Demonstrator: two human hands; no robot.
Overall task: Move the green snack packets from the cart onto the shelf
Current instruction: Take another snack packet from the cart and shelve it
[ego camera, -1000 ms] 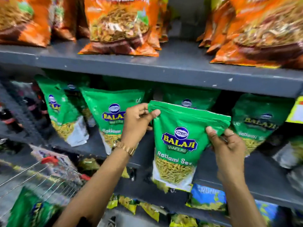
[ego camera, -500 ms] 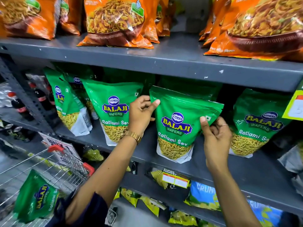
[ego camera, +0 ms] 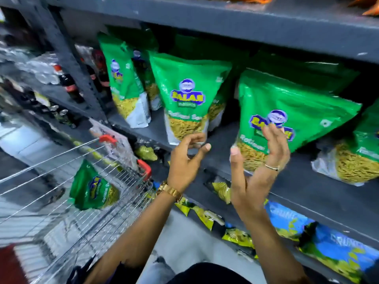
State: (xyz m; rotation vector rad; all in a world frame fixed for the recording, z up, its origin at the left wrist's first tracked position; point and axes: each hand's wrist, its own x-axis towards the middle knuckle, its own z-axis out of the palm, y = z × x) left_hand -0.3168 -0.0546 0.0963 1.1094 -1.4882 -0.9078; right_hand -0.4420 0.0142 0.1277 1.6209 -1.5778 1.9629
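Observation:
A green snack packet (ego camera: pixel 287 111) leans on the grey middle shelf (ego camera: pixel 307 193), free of both hands. My right hand (ego camera: pixel 260 160) is just in front of its lower left part, fingers spread, holding nothing. My left hand (ego camera: pixel 186 160) hovers open in front of the shelf edge, below another green packet (ego camera: pixel 186 95). More green packets stand left (ego camera: pixel 123 78) and far right (ego camera: pixel 356 158) on the same shelf. One green packet (ego camera: pixel 92 187) lies in the wire cart (ego camera: pixel 61 181) at lower left.
The cart's red-capped rim (ego camera: pixel 144 168) sits close to the shelf. Cola bottles (ego camera: pixel 69 83) fill the bay to the left. Blue and yellow packets (ego camera: pixel 328 247) lie on the lower shelf. The upper shelf board (ego camera: pixel 225 21) overhangs the green packets.
Both hands have let go of the green packet, which now stands on the shelf. The hands have drawn back and down, and the view has swung down and left toward the cart.

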